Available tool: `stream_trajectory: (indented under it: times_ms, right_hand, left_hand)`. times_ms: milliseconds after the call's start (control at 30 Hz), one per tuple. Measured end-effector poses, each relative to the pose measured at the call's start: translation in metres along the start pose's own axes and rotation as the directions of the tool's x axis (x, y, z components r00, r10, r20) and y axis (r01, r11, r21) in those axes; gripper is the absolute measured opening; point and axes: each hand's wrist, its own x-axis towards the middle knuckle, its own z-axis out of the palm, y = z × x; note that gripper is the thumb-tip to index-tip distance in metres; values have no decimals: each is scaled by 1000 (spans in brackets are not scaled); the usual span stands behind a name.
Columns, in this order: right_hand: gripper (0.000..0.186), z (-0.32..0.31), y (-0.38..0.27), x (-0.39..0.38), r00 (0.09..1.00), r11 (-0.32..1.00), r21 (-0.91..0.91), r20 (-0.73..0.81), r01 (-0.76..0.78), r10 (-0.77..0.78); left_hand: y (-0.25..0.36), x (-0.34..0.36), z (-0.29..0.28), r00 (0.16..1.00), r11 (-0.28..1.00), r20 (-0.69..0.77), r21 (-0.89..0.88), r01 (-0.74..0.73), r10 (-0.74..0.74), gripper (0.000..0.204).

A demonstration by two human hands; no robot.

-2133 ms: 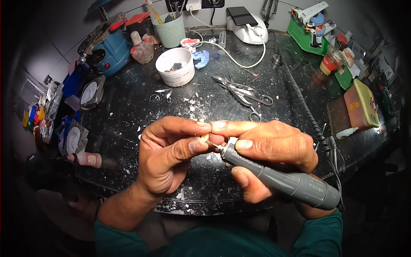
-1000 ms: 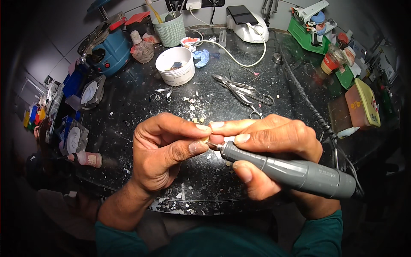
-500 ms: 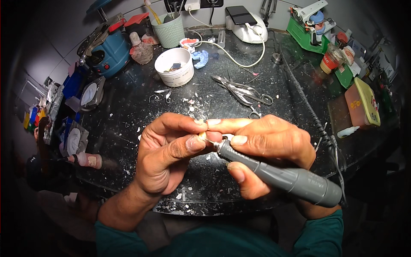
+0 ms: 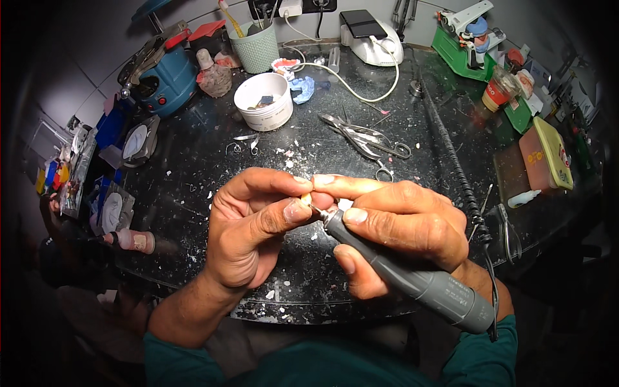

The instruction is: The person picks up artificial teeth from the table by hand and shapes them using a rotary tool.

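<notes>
My left hand pinches a small cream-coloured tooth-like piece between thumb and index finger, mostly hidden by the fingertips. My right hand is wrapped round a grey rotary handpiece, its back end slanting down to the right. The thin metal bur at its front points at the small piece and seems to touch it. Fingertips of both hands meet just above the piece. Beyond the hands, pliers and scissors lie on the dark, dust-flecked bench.
A white tub holding small bits stands behind my left hand, with a blue mould piece beside it. The handpiece cord runs down the right side. At the far right sits a yellow-lidded container; a blue machine stands back left.
The handpiece's back end has swung down and to the left, so it slants more steeply. Its cord has shifted with it. My left hand keeps its pinch almost in place.
</notes>
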Motion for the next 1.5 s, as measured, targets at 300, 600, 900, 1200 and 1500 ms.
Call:
stream_trajectory:
  times_ms: [300,600,900,1200,1500]
  right_hand:
    - [31,5,1,0,995,992,106,-67,-73,81]
    - [38,-10,-4,0,978,978,122,144,-169,151]
    - [36,-5,0,2,988,978,160,93,-136,122]
    - [36,4,5,1,1000,996,91,-20,22,-21]
    - [36,6,9,-4,999,985,171,-30,-30,36]
  left_hand:
    - [0,-1,1,1000,1000,4,2,-11,11,21]
    - [0,-1,3,999,996,19,-88,34,-32,22]
    - [2,0,1,998,999,44,9,-34,34,20]
    - [3,0,-1,999,1000,37,-23,-8,9,20]
    - [2,1,-1,998,1000,51,-14,-22,23,20]
